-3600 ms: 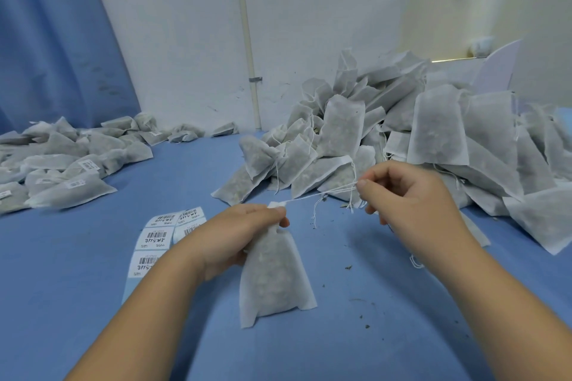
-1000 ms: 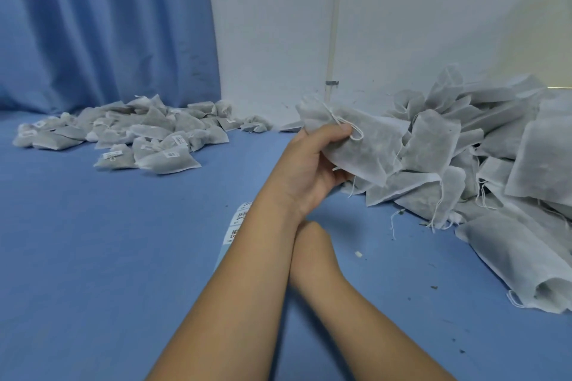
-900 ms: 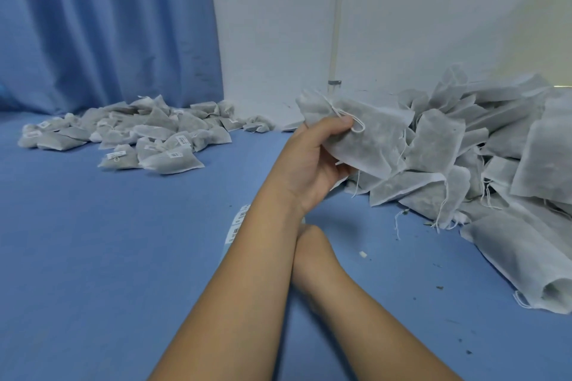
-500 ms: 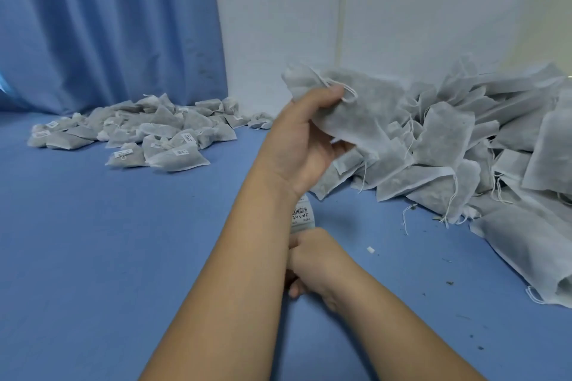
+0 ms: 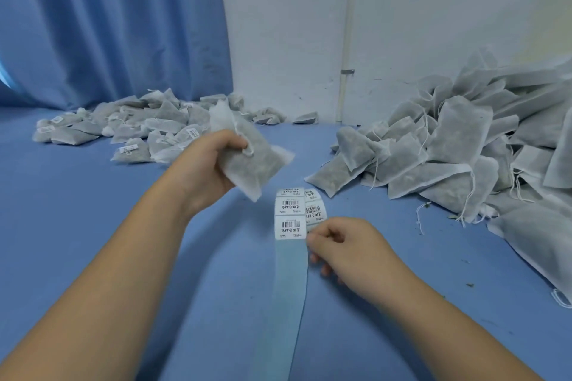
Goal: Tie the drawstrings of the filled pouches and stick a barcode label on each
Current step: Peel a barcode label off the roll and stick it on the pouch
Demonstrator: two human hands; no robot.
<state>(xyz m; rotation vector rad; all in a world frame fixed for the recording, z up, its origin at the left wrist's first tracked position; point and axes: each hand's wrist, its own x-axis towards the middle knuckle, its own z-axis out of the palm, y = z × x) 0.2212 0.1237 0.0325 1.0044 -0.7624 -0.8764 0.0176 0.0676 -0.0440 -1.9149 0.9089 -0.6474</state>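
Blue cloth covers the counter point(image 5: 93, 226), with a blue curtain point(image 5: 108, 25) hanging at the far left and a white wall point(image 5: 288, 25) behind, where a thin pipe point(image 5: 348, 25) runs straight up.

The left hand point(image 5: 204, 170) is raised over the middle of the counter. Its fingers are curled round a filled pouch point(image 5: 253, 161), which it holds clear of the surface and tilted, with the lower corner pointing down to the right. A loop of white drawstring point(image 5: 249, 150) lies by the thumb, at the pouch's gathered neck.

Just near of the pouch lies the label strip point(image 5: 291, 272). Its bare pale-blue backing runs toward the near edge, and its barcode labels point(image 5: 290, 227) sit at the far end. A second short run of labels is tucked beside them on the right.

The right hand point(image 5: 343, 244) rests low on the counter at the strip's right edge, fingers curled. Thumb and forefinger are closed together right beside the nearest label. They seem to pinch the strip, though I cannot tell whether they have a label's corner or only the backing.

A low pile of labelled pouches point(image 5: 148, 130) lies at the far left, by the curtain. A much bigger heap of pouches point(image 5: 464, 148) with loose strings fills the right side, against the wall. Small dark crumbs dot the cloth near that heap.
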